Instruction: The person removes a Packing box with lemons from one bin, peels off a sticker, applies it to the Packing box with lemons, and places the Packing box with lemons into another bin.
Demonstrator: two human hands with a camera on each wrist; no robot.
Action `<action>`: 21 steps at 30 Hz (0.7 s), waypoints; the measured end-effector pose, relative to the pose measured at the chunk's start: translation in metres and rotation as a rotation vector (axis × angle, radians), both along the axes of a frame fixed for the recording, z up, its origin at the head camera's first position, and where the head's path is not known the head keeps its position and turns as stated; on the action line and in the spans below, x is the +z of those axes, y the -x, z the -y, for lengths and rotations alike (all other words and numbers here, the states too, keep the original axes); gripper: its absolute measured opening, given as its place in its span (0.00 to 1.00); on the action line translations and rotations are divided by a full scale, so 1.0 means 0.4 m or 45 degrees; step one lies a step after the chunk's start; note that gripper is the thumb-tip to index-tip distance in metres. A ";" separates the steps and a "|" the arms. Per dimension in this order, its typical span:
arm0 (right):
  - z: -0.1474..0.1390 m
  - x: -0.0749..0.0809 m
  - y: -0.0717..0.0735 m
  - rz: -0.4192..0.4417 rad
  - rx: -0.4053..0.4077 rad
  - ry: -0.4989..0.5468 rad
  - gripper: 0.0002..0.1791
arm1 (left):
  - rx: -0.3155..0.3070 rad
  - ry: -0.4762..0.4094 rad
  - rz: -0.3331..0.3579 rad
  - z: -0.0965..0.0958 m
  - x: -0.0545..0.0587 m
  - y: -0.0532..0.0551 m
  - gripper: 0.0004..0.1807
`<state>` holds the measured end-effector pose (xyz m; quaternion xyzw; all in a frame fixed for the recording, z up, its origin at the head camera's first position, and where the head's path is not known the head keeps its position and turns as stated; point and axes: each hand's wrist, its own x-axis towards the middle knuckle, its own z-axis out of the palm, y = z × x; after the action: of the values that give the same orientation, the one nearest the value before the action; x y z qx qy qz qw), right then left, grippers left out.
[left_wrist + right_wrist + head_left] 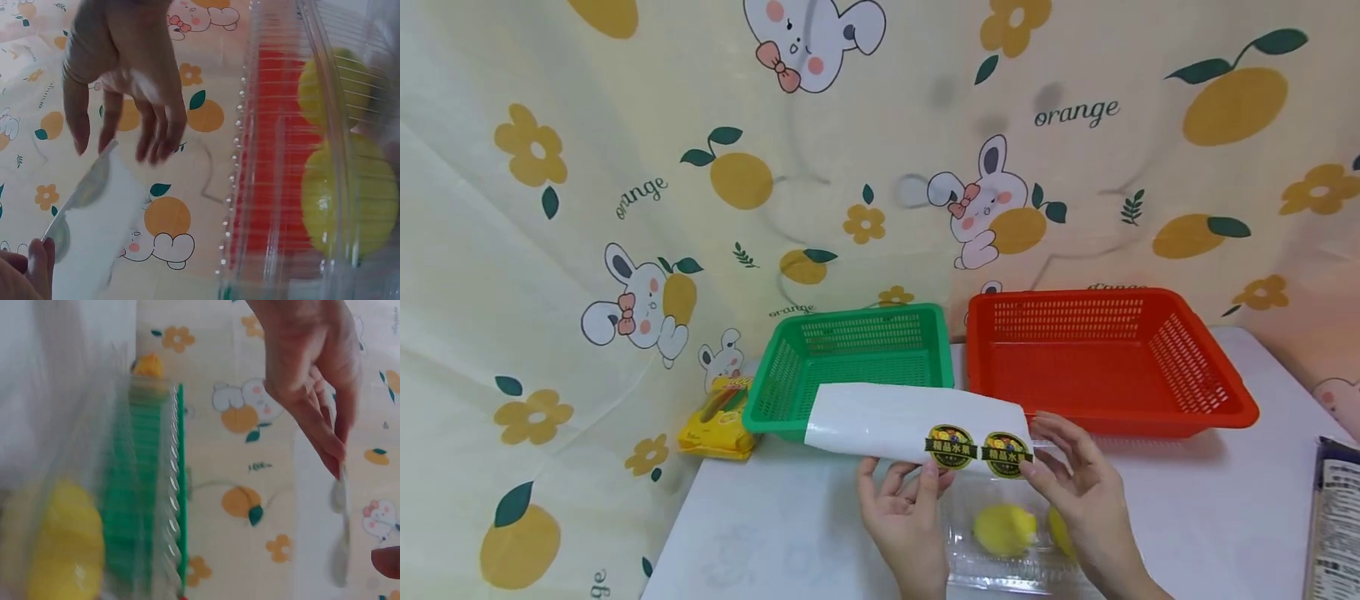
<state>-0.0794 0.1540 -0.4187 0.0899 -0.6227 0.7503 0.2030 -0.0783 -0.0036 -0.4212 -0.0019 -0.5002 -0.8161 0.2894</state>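
Observation:
A white sheet of stickers (887, 421) with two round black-and-gold fruit labels is held up in front of the baskets. My left hand (906, 512) pinches its lower edge between thumb and fingers; the right wrist view also shows this left hand (319, 387) gripping the sheet's edge. At the sheet's right end my right hand (1093, 500) has its fingers spread and thumb beside the rightmost label. In the left wrist view that right hand (125, 75) hangs loosely by the sheet's tip. Below lies a clear plastic box (958, 558) with yellow lemons (1003, 530) inside.
Behind the sheet stand a green basket (850, 321) and, to its right, a red basket (1112, 421). A yellow packet (718, 429) lies at the table's left edge. A dark printed package (1337, 517) is at the far right. Patterned cloth (880, 150) hangs behind.

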 end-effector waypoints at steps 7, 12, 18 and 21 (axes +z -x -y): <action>0.011 0.037 0.001 -0.310 0.071 -0.178 0.26 | -0.097 0.116 0.059 -0.010 -0.010 0.000 0.25; 0.037 0.039 -0.006 -0.215 0.104 -0.385 0.22 | -0.159 0.163 0.081 -0.019 -0.010 -0.001 0.24; 0.043 0.026 0.002 -0.229 0.065 -0.439 0.20 | -0.237 0.130 0.062 -0.026 -0.012 -0.003 0.18; 0.042 0.020 0.008 -0.235 0.082 -0.435 0.19 | -0.251 0.140 0.004 -0.031 -0.015 -0.004 0.15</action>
<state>-0.0826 0.1373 -0.4107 0.2114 -0.7165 0.6283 0.2170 -0.0769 0.0089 -0.4272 -0.0658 -0.5422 -0.8119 0.2064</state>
